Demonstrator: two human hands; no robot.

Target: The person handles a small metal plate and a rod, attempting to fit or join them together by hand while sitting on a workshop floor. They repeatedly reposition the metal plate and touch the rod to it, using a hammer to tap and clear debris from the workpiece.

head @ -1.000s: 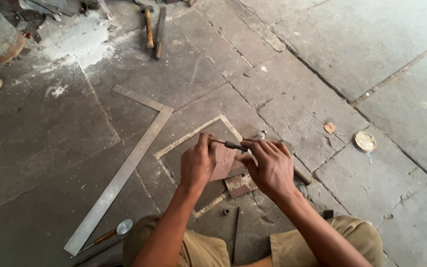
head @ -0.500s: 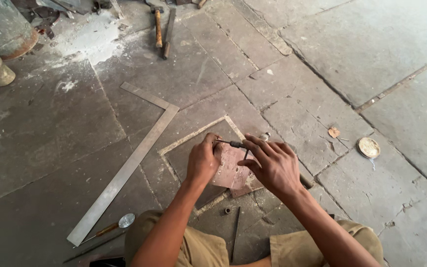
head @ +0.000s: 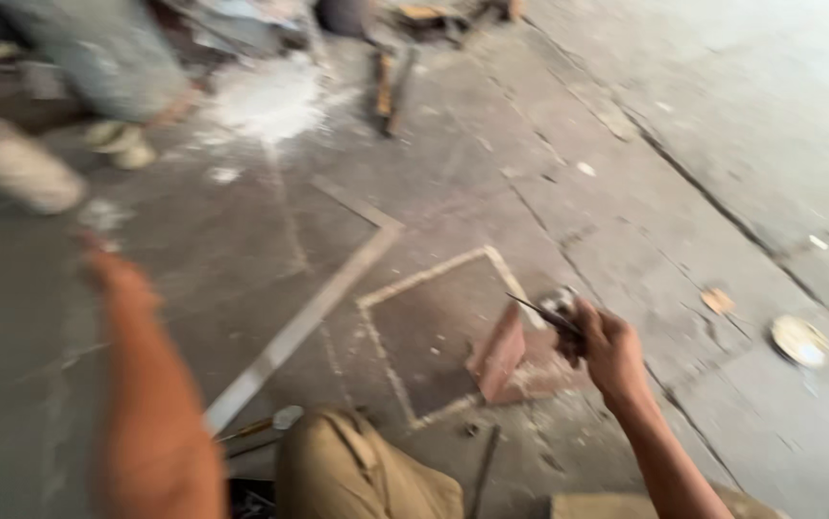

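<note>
Where both hands met over the brick-red block (head: 499, 360) a moment ago, the left hand (head: 112, 279) has swung away, its grip too blurred to tell; the right hand (head: 607, 351) alone grips the thin dark tool (head: 541, 312) just beside the block, so the work pauses.

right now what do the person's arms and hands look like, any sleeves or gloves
Both hands are bare, with no gloves. The right hand shows no ring or watch, and the forearm behind it is uncovered, no sleeve in view. The left arm is heavily blurred, also bare as far as it shows; the left hand is too smeared for detail. Khaki trousers cover the knees.
</note>
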